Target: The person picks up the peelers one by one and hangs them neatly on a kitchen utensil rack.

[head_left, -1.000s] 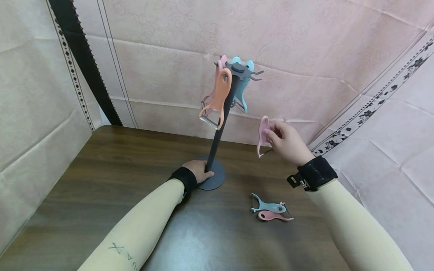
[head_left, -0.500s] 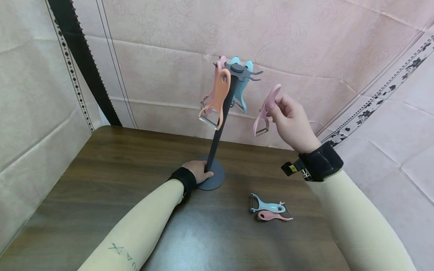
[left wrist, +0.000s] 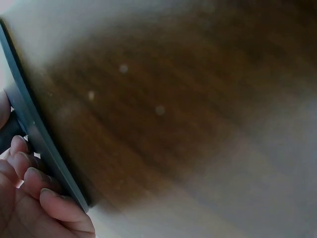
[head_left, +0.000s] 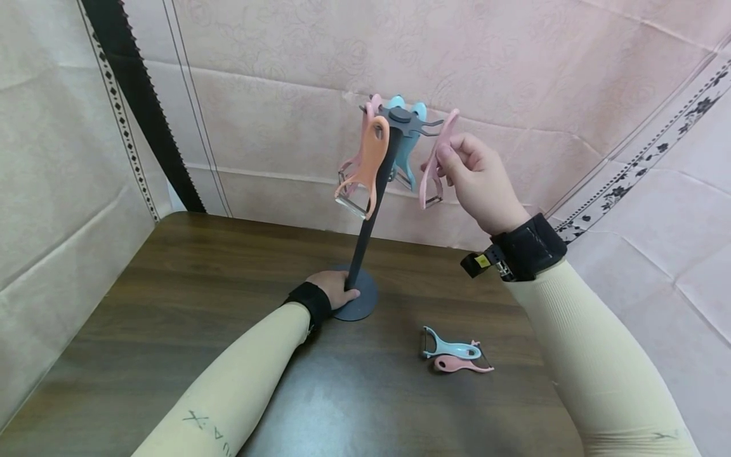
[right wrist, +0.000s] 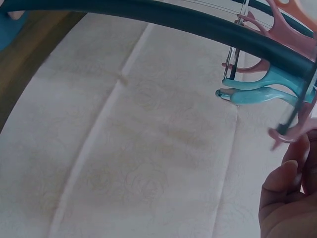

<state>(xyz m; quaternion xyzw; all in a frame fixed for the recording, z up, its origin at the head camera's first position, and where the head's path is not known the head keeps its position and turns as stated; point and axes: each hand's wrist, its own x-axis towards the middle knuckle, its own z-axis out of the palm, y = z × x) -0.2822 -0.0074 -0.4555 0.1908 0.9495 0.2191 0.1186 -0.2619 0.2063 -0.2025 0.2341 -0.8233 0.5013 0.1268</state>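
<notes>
Pinching pink peeler (head_left: 436, 160), right hand (head_left: 476, 184) nears the stand (head_left: 365, 228) hook at 3 o'clock. Left hand (head_left: 333, 289) grips stand base. Peeler may miss hook, drop to desk (head_left: 171, 285).

Glossy dark wood table (head_left: 171, 304), matt grey stand (head_left: 365, 235), smooth plastic peelers (head_left: 365, 162)

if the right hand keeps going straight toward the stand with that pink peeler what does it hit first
Probably the free hook at the top of the stand. The right hand pinches the pink peeler, whose top end sits right beside that hook; depth is unclear, so whether they touch cannot be told.
</notes>
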